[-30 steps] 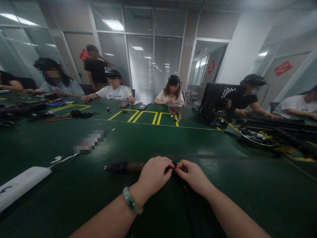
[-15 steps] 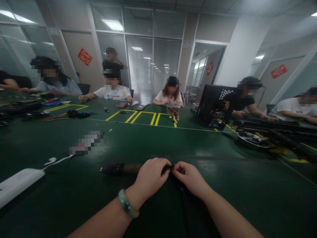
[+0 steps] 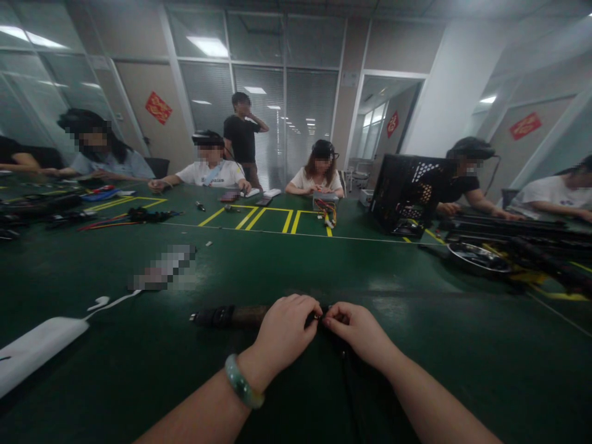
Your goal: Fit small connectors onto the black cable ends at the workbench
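Note:
A dark, electric-screwdriver-like tool [image 3: 250,316] lies across the green table [image 3: 296,265], its metal tip pointing left. My left hand [image 3: 289,327] is closed at the tool's right end and hides part of it. A small dark piece [image 3: 312,318] with a shiny spot shows between its thumb and fingers. Close beside it, my right hand [image 3: 358,330] is closed in a pinch, thumb against fingers. What that pinch holds is too small to make out. Below my right hand a thin dark strip [image 3: 345,370] runs down toward me.
To the left lie a white power strip [image 3: 41,345] with a cable and a blurred phone-like object [image 3: 161,268]. At right stand a black computer case [image 3: 402,194] and a metal bowl [image 3: 478,259] beside dark parts. Several people sit across the table; one person [image 3: 243,135] stands behind.
My hands hold nearly the same pose, their fingertips slightly farther apart. The standing person has moved to the right. The whole view has shifted a little.

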Tool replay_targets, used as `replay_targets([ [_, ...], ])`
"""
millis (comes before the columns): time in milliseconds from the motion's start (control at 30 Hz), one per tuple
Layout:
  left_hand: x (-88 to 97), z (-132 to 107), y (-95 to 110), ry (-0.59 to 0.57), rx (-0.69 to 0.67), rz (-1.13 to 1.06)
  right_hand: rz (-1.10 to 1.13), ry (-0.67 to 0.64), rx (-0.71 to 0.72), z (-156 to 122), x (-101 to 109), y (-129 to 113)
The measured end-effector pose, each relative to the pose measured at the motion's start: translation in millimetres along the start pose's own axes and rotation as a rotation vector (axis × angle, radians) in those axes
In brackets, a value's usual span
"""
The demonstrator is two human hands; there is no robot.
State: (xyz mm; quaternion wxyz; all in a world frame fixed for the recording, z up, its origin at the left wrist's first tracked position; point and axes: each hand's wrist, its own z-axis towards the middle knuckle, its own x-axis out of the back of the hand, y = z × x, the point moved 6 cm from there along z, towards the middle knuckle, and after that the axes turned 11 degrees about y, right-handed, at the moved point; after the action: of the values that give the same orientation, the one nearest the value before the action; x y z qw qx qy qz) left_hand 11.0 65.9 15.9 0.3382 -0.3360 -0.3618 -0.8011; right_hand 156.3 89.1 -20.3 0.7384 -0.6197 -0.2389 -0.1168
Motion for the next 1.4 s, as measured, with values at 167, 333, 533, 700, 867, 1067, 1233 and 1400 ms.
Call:
replay_targets([
  [167, 1.0, -0.2, 0.7, 0.006, -0.013, -0.002, -0.001, -0.004, -0.003, -0.3, -0.2, -1.1],
  [333, 0.3, -0.7, 0.4, 0.001, -0.023, -0.004, -0.009, -0.012, 0.017, -1.3, 0.6, -4.5],
  [533, 0.4, -0.7, 1.5, -0.016, -0.03, 0.001, -0.017, 0.005, 0.036, -1.1, 2.3, -4.2],
  [700, -0.4, -0.9, 0.0, -0.022, 0.006, 0.037, -0.04, 0.012, 0.024, -0.6, 3.0, -2.5],
  [867, -1.2, -0.3, 0.3, -0.023, -0.027, 0.023, -0.012, 0.005, 0.03, -1.0, 1.8, -5.6],
  [1067, -0.5, 0.9, 1.8, -0.028, -0.046, 0.018, 0.005, -0.001, 0.017, -1.8, 0.6, -6.0],
  [1233, 0.6, 0.1, 0.8, -0.001, -0.008, 0.026, -0.018, 0.006, 0.012, -1.7, 1.0, -3.2],
  [1400, 1.8, -0.4, 1.5, -0.006, -0.005, 0.027, -0.039, 0.0, 0.003, -1.2, 0.6, -0.6],
])
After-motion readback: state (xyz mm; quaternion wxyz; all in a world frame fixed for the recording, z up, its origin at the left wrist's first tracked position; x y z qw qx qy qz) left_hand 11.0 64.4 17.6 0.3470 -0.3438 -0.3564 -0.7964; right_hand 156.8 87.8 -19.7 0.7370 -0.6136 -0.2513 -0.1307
